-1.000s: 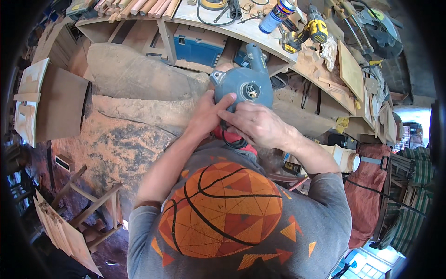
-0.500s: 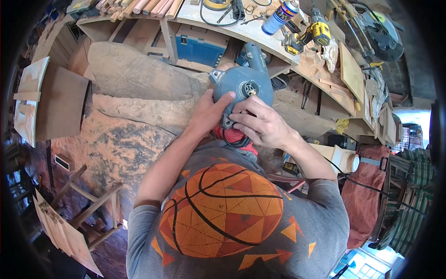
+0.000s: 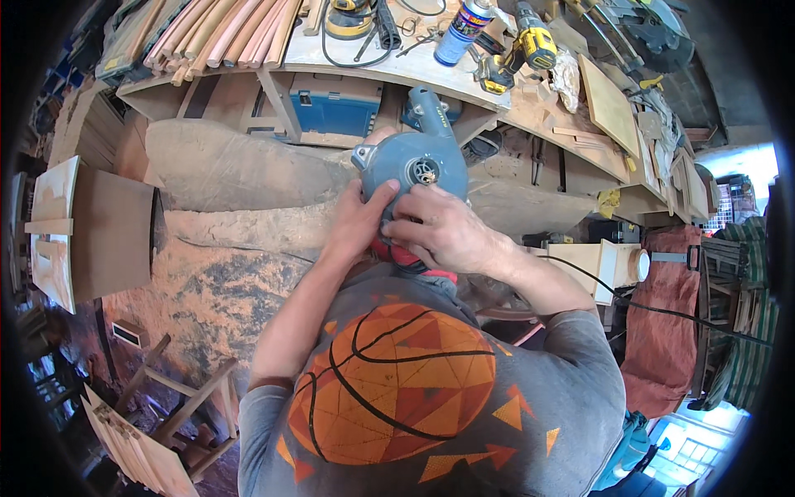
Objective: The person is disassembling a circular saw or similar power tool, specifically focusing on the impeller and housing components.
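A grey-blue electric blower (image 3: 447, 155) rests at my lap, its nozzle tube pointing away toward the workbench. My left hand (image 3: 356, 219) grips the left side of its casing, with the thumb lying over the top. At the round intake vent (image 3: 423, 170), pale bits are caught in the grille. My right hand (image 3: 451, 232) bends over that vent, fingers curled and fingertips at its near edge. Whatever those fingertips pinch is hidden. Below the hands shows some red cloth or plastic (image 3: 406, 255), partly covered.
Beyond my dusty legs stands a workbench (image 3: 331, 56) carrying wooden rods (image 3: 232, 33), a spray can (image 3: 464, 31) and a yellow cordless drill (image 3: 534, 45). Under it sits a blue toolbox (image 3: 335, 108). A black cord (image 3: 662, 311) runs off right. Sawdust covers the floor (image 3: 224, 273).
The whole view has shifted, so bench and blower appear slightly farther left. My right fingers have moved from the casing's near edge up closer to the vent. The left hand keeps its hold.
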Available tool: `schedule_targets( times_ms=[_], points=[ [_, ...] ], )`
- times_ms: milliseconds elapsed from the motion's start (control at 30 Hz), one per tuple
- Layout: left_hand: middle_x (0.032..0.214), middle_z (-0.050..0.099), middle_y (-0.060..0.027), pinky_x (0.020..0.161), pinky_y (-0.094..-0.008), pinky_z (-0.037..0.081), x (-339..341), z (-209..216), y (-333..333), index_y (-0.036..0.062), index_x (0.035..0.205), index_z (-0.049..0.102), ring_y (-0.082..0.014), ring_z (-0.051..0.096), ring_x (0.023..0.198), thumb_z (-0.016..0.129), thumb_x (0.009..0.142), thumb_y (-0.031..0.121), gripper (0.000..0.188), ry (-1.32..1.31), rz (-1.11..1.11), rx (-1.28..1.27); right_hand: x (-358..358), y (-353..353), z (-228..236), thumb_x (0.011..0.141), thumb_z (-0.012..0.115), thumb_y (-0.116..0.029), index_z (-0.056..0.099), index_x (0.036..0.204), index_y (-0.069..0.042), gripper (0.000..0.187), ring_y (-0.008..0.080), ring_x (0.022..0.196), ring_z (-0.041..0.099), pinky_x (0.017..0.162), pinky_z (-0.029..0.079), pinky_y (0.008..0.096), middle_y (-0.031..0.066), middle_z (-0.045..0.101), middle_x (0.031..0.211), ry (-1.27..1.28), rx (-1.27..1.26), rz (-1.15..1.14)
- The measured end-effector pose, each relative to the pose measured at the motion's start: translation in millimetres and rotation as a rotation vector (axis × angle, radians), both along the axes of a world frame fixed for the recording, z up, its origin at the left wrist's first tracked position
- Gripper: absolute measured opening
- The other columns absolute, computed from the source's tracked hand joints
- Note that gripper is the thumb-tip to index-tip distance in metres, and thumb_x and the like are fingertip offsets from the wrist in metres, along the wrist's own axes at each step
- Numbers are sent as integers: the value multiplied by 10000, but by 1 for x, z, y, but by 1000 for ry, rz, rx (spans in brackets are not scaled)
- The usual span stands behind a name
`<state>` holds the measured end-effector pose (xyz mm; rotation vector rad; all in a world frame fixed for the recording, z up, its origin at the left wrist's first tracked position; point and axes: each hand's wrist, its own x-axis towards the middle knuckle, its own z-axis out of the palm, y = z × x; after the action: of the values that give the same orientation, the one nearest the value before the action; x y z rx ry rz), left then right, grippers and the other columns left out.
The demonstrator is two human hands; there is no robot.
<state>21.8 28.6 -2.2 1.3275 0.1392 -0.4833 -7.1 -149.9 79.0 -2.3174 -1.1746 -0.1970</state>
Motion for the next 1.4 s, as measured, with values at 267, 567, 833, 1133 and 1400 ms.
schedule_targets(
  times_ms=[267,567,833,1133,1400],
  points=[
    [1000,687,-151,766,-334,543,2,-13,1,-91,1128,604,-174,648,897,730,945,391,530,-37,-38,85,2,4,-5,708,739,-57,673,880,-81,186,258,821,562,701,473,386,37,569,874,11,8,15],
    [1086,702,-192,805,-343,542,6,-11,6,-125,1188,604,-200,672,973,724,947,394,585,-14,15,78,8,2,0,800,782,-120,684,949,-45,194,300,888,603,757,496,421,88,589,904,85,30,-39],
    [1030,707,-168,756,-334,545,5,-10,8,-105,1147,619,-186,670,908,723,948,378,533,-20,53,-3,11,8,-7,780,765,-149,674,904,-72,172,290,884,605,771,498,410,79,591,911,86,-31,-47],
    [969,719,-165,745,-348,544,4,-13,7,-91,1090,640,-195,680,870,731,938,400,522,-55,47,104,14,5,-7,797,700,-113,687,916,-82,124,291,873,609,784,481,413,66,594,881,114,-28,17],
    [1053,710,-190,815,-349,542,4,13,5,-93,1153,628,-210,674,958,714,956,374,514,-55,36,111,15,5,-7,803,780,-133,677,904,-65,160,304,832,610,736,491,425,82,589,874,121,-11,-15]
  ],
)
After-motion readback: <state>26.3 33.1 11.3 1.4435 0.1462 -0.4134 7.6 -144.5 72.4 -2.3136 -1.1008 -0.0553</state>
